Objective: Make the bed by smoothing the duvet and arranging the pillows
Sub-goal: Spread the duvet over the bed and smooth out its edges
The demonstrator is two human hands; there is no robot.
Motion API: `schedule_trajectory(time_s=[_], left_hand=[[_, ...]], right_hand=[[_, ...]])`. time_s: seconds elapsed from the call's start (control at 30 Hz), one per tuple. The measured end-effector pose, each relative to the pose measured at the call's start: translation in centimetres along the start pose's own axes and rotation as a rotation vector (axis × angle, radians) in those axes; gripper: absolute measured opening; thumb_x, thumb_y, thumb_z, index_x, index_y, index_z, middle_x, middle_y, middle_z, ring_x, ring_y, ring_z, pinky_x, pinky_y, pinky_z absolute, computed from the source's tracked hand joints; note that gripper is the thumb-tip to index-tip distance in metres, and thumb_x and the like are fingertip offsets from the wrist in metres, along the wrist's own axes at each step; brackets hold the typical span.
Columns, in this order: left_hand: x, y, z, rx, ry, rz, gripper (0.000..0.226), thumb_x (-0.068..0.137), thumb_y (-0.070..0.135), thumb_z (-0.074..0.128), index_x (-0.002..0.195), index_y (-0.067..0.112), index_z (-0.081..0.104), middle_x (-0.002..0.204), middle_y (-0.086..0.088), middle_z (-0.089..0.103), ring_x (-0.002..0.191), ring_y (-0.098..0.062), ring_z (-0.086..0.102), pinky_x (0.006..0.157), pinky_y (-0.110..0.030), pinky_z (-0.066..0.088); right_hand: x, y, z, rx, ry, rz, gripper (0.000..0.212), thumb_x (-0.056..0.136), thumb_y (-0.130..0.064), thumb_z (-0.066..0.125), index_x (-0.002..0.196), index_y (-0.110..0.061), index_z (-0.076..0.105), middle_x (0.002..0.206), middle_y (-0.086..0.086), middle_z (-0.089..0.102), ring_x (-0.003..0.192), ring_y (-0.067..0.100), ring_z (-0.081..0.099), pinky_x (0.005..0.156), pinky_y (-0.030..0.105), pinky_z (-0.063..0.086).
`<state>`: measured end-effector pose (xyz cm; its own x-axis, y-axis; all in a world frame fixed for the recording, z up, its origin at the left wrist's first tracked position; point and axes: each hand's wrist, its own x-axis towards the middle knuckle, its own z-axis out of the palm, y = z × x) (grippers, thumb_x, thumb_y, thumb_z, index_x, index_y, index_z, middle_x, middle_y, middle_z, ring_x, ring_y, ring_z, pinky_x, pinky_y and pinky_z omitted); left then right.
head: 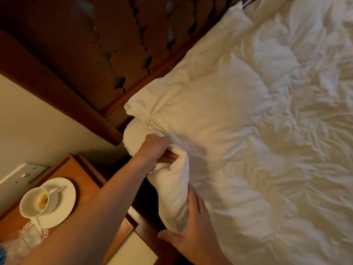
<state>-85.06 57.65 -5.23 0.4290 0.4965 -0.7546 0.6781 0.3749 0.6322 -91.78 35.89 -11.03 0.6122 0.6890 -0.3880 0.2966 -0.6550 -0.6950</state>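
A crumpled white duvet (257, 140) covers the bed and fills the right of the head view. Its near side edge is rolled over the bed's side. My left hand (158, 150) grips that rolled edge near the top corner, fingers curled into the fabric. Lower down, my right hand (193, 232) lies on the same edge with fingers spread along the fold and the thumb beneath it. A white pillow (133, 136) peeks out from under the duvet's top corner, against the headboard. Most of the pillow is hidden.
A dark carved wooden headboard (114, 54) runs across the top. To the left stands a wooden bedside table (86, 180) with a cup (36, 201) on a saucer (65, 203), a lace doily and crumpled plastic. A wall socket (26, 175) is behind it.
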Motion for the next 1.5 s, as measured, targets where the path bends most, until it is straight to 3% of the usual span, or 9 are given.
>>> schedule_trajectory(time_s=[0.1,0.2,0.33,0.5,0.6,0.77,0.87,1.03,1.5], left_hand=[[-0.9,2.2,2.2,-0.168,0.008,-0.02,0.018,0.096,0.005,0.048,0.11,-0.006,0.05,0.045,-0.009,0.061,0.041,-0.019,0.063,0.038,-0.026,0.049],[-1.3,3.8,3.6,-0.267,0.098,-0.03,0.039,0.096,0.007,0.051,0.129,-0.003,0.032,0.064,-0.017,0.065,0.053,-0.028,0.066,0.044,-0.032,0.051],[-2.2,6.4,3.8,0.013,0.295,0.207,0.086,0.094,0.012,0.054,0.154,0.018,-0.007,0.082,-0.012,0.059,0.077,-0.03,0.06,0.063,-0.037,0.048],[-2.7,11.4,6.0,0.456,0.005,0.509,0.029,0.099,0.023,0.047,0.124,0.026,0.061,0.108,-0.004,0.067,0.095,-0.023,0.063,0.083,-0.035,0.054],[-2.9,13.4,7.9,0.636,-0.087,0.711,0.018,0.092,0.017,0.055,0.103,0.026,0.066,0.087,-0.002,0.061,0.068,-0.015,0.055,0.055,-0.024,0.042],[-1.2,16.1,10.7,0.665,-0.327,0.835,0.074,0.083,0.051,0.071,0.146,0.042,0.033,0.141,0.003,0.039,0.129,-0.013,0.039,0.103,-0.03,0.037],[-0.1,18.3,12.6,0.558,-0.443,0.681,0.078,0.078,0.059,0.069,0.145,0.038,0.035,0.132,0.006,0.054,0.117,-0.009,0.055,0.091,-0.026,0.046],[3.3,23.5,16.0,0.592,-0.341,0.775,0.046,0.081,0.053,0.073,0.115,0.023,0.064,0.104,0.009,0.07,0.095,-0.011,0.067,0.074,-0.026,0.053],[14.0,36.6,29.0,0.587,0.065,0.956,0.063,0.075,0.07,0.068,0.107,0.017,0.058,0.098,0.001,0.067,0.092,-0.023,0.064,0.079,-0.043,0.054]], right_hand=[[-0.3,-0.4,-0.2,0.031,0.173,0.138,0.123,0.057,-0.082,0.056,0.157,-0.03,0.006,0.158,-0.02,0.015,0.143,0.004,0.022,0.115,0.027,0.028],[-0.1,0.0,-1.6,0.323,0.288,0.182,0.067,0.076,-0.057,0.058,0.139,-0.047,0.038,0.134,-0.019,0.055,0.125,0.005,0.054,0.099,0.024,0.047],[0.4,0.3,-8.2,0.487,0.533,0.114,0.037,0.092,-0.013,0.062,0.114,-0.042,0.059,0.1,-0.024,0.07,0.094,-0.003,0.067,0.074,0.016,0.052],[4.0,0.4,-18.9,0.576,0.642,0.074,0.011,0.085,-0.027,0.055,0.089,-0.033,0.064,0.081,-0.018,0.069,0.072,-0.002,0.062,0.06,0.014,0.045],[6.2,0.6,-23.5,0.57,0.636,0.086,0.027,0.097,-0.042,0.056,0.079,-0.023,0.065,0.071,-0.021,0.067,0.066,-0.007,0.058,0.059,0.013,0.043],[9.1,1.0,-29.2,0.442,0.548,0.044,0.032,0.101,-0.038,0.049,0.08,-0.022,0.066,0.07,-0.019,0.067,0.065,-0.008,0.058,0.059,0.014,0.043],[10.5,1.6,-32.1,0.369,0.531,-0.002,0.025,0.102,-0.035,0.049,0.082,-0.029,0.063,0.078,-0.025,0.068,0.072,-0.008,0.06,0.064,0.012,0.043],[15.0,4.5,-36.8,0.304,0.606,0.045,0.014,0.098,-0.041,0.055,0.091,-0.03,0.061,0.078,-0.007,0.066,0.072,0.006,0.06,0.064,0.027,0.046],[32.7,11.7,-53.0,0.008,0.677,0.034,0.027,0.097,-0.054,0.049,0.093,-0.03,0.061,0.084,-0.001,0.066,0.081,0.021,0.063,0.073,0.04,0.053]])
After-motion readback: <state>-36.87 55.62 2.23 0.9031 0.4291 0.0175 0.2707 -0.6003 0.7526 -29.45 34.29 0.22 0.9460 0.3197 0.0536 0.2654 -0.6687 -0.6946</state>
